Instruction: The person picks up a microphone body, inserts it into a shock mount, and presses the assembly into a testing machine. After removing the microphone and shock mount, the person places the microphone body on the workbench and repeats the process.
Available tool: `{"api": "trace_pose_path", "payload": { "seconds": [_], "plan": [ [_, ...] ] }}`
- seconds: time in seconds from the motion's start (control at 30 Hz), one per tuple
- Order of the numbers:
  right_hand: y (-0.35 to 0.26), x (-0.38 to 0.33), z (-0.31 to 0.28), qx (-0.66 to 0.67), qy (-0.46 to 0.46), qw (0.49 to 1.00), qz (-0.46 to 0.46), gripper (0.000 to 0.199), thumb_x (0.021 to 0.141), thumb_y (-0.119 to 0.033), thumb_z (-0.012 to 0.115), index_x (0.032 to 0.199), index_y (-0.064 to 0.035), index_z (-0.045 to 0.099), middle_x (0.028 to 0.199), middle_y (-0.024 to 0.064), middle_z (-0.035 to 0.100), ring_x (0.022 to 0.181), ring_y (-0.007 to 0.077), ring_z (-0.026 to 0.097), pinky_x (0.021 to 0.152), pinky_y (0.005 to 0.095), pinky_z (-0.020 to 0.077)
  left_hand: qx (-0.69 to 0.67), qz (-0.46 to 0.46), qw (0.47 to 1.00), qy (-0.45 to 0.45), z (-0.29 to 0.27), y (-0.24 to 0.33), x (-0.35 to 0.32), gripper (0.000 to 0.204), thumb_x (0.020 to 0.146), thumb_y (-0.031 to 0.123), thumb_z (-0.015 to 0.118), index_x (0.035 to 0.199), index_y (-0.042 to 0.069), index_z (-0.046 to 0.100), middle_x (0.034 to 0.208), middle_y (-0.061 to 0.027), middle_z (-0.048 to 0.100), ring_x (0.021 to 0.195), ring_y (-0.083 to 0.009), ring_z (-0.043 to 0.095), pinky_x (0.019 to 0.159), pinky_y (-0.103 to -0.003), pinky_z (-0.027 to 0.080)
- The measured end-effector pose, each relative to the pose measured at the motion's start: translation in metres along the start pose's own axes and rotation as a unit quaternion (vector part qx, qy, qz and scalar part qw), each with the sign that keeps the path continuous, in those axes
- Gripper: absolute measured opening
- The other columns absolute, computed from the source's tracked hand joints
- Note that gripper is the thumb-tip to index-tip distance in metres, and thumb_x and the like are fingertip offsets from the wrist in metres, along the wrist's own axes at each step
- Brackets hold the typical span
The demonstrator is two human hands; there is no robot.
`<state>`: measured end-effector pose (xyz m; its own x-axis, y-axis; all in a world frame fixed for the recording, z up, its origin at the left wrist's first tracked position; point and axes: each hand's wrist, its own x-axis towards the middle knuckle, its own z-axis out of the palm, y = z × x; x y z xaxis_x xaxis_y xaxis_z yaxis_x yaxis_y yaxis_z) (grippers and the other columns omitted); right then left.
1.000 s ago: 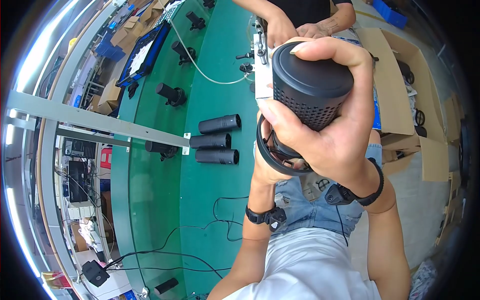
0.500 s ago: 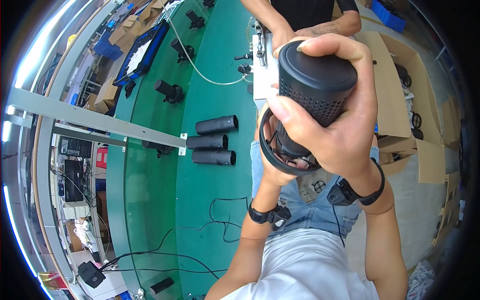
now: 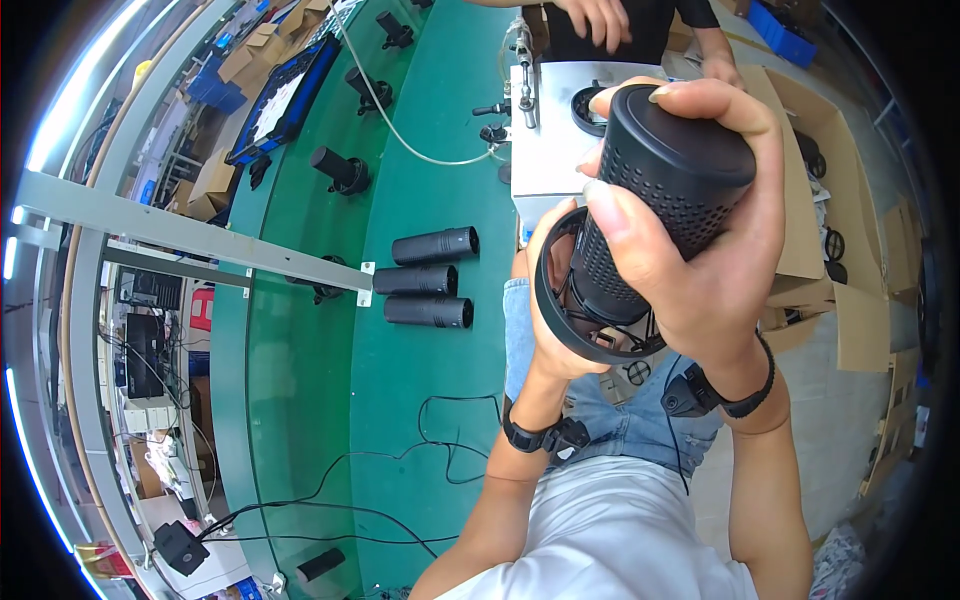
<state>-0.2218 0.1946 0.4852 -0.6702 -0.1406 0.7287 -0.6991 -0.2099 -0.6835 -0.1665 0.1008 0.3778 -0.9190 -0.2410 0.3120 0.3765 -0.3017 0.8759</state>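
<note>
A black perforated cylinder (image 3: 640, 200) with a smooth rounded end is tilted up in front of me. My right hand (image 3: 715, 265) wraps round it, thumb on the perforated side and fingers over the smooth end. At its lower end sits a wide black ring with spokes (image 3: 585, 343). My left hand (image 3: 553, 335) is closed on this ring base from the far side, its fingers partly hidden behind the ring and cylinder. The cylinder's lower end is inside the ring; whether the two are joined I cannot tell.
Three black cylinders (image 3: 430, 311) lie on the green table (image 3: 400, 390) to the left. Black cylinders on round bases (image 3: 340, 170) stand along its far-left strip. Ahead, a co-worker (image 3: 610, 30) stands by a white fixture (image 3: 555, 130) holding a black ring. Right: open cardboard box (image 3: 800, 230).
Both my hands have moved right with the cylinder and ring. The co-worker's hands have parted, uncovering the fixture's black ring. The standing cylinders have shifted slightly away.
</note>
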Motion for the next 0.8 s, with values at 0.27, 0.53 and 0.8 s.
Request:
{"api": "trace_pose_path", "payload": {
  "seconds": [0.27,0.53,0.8],
  "plan": [
    [0.003,0.002,0.002,-0.002,-0.019,0.999,-0.034,0.053,0.075,0.004,0.069,0.119,-0.0003,0.041,0.113,0.0188,0.057,0.091,0.0183,0.064,0.081,0.0301,0.0536,-0.087,-0.005,0.996,0.024,0.008,-0.011,-0.004,0.099,0.068,0.041,0.077,0.14,-0.002,0.026,0.135,-0.0178,0.041,0.125,-0.0266,0.044,0.106,-0.039,0.034],
    [0.006,-0.004,-0.001,-0.057,-0.004,0.998,0.004,0.05,0.078,0.002,0.067,0.121,-0.0012,0.042,0.115,0.0164,0.055,0.095,0.0183,0.061,0.084,0.0307,0.0514,-0.107,0.012,0.993,0.04,0.009,-0.017,-0.005,0.082,0.083,0.048,0.062,0.138,-0.003,0.03,0.133,-0.0168,0.045,0.121,-0.0243,0.048,0.103,-0.037,0.039],
    [0.004,0.009,-0.009,0.1,-0.079,0.982,0.14,0.068,0.08,-0.027,0.065,0.134,0.0025,0.036,0.12,0.0236,0.056,0.104,0.0233,0.06,0.089,0.032,0.0501,-0.375,-0.108,0.921,0.006,-0.008,-0.027,-0.002,0.054,0.092,0.037,0.054,0.127,-0.003,0.046,0.119,-0.0142,0.058,0.104,-0.021,0.06,0.09,-0.036,0.05]
  ]
}}
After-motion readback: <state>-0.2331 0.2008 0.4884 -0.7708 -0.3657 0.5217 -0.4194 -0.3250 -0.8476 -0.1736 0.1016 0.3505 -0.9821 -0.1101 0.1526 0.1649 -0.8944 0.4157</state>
